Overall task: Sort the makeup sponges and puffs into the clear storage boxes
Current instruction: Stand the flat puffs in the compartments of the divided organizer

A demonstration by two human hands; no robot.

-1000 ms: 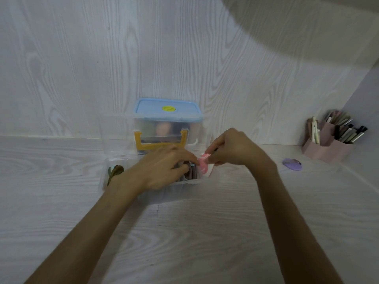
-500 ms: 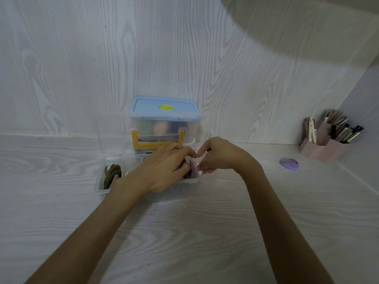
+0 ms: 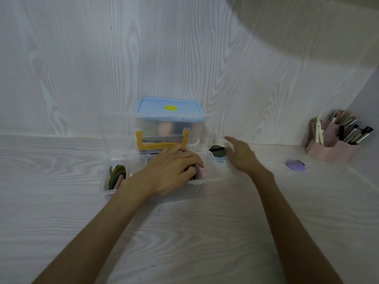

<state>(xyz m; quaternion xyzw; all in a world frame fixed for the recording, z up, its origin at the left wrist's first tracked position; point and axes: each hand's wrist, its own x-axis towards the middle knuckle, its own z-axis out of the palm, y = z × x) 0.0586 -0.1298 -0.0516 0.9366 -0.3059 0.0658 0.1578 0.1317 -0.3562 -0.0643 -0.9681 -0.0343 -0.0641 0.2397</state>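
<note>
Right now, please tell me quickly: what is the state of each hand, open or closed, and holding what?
Left hand: fingers curled down on the pink puffs in the clear box; a real grip cannot be told.
Right hand: open, holding nothing.

We are extending both bare forearms forward from the lower edge of the view. Our left hand (image 3: 172, 169) is lying palm down, its fingers (image 3: 191, 160) curling downward. Our right hand (image 3: 240, 154) is hovering palm down with fingers spread and loosely open, slightly blurred.
</note>
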